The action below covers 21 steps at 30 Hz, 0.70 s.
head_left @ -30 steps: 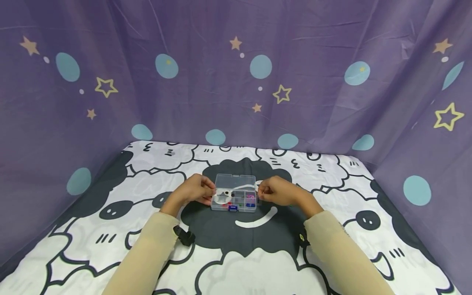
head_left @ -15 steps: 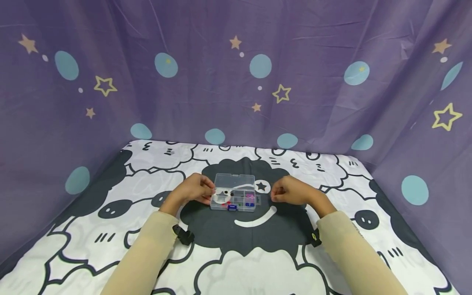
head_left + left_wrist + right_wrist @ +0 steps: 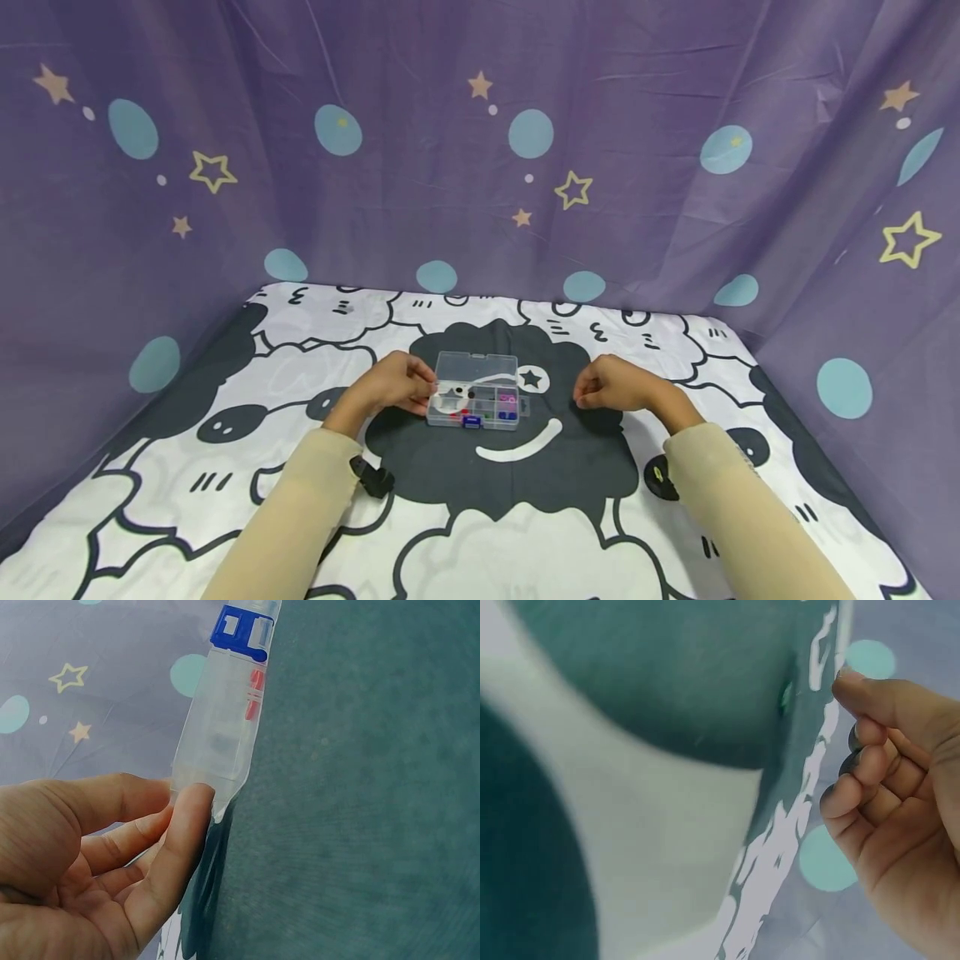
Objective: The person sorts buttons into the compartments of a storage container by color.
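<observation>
A clear plastic compartment box lies on the dark patch of the cloth, its see-through lid tipped back and a blue latch at its front. Small pink, blue, red, green and black pieces show inside. My left hand pinches the box's left end; in the left wrist view its fingertips sit at the corner below the latch and a red piece. To the right of the box and apart from it, my right hand hovers with loosely curled fingers, nothing visible between them.
A cloth with a cartoon sheep print covers the table. Purple curtains with stars and dots hang behind and at both sides. In the right wrist view a small green spot shows on the dark cloth.
My right hand has left the box's right edge and moved to the right, away from it. The left hand and the box have stayed in place.
</observation>
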Available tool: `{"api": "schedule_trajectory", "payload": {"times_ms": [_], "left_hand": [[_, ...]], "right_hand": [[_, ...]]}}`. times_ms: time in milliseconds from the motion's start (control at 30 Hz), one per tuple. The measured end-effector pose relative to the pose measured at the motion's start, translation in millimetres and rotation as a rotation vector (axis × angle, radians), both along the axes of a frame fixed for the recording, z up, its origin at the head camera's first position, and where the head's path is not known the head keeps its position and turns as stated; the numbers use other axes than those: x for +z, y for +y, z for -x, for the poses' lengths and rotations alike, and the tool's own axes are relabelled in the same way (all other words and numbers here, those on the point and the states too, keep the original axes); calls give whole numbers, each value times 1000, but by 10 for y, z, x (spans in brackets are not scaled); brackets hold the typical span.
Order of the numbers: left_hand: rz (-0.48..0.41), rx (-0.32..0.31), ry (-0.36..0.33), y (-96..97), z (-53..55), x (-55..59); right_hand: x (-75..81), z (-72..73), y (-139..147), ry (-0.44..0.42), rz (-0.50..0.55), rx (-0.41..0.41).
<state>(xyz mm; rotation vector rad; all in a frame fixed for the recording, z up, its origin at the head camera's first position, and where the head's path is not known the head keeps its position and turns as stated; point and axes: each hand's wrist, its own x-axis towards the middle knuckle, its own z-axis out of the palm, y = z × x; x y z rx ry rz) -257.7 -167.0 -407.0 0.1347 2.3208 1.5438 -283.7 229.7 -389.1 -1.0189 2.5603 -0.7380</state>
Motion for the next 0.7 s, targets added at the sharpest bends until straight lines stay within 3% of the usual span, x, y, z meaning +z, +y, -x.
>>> {"api": "schedule_trajectory", "payload": {"times_ms": [367,700], "left_hand": [[-6,2,0,0,-5,-6],[-1,-1,-11,1,-2,14]], "right_hand": [[-99,43,74,-40,-44,6],[-90,37,65,-35,-95,-30]]}}
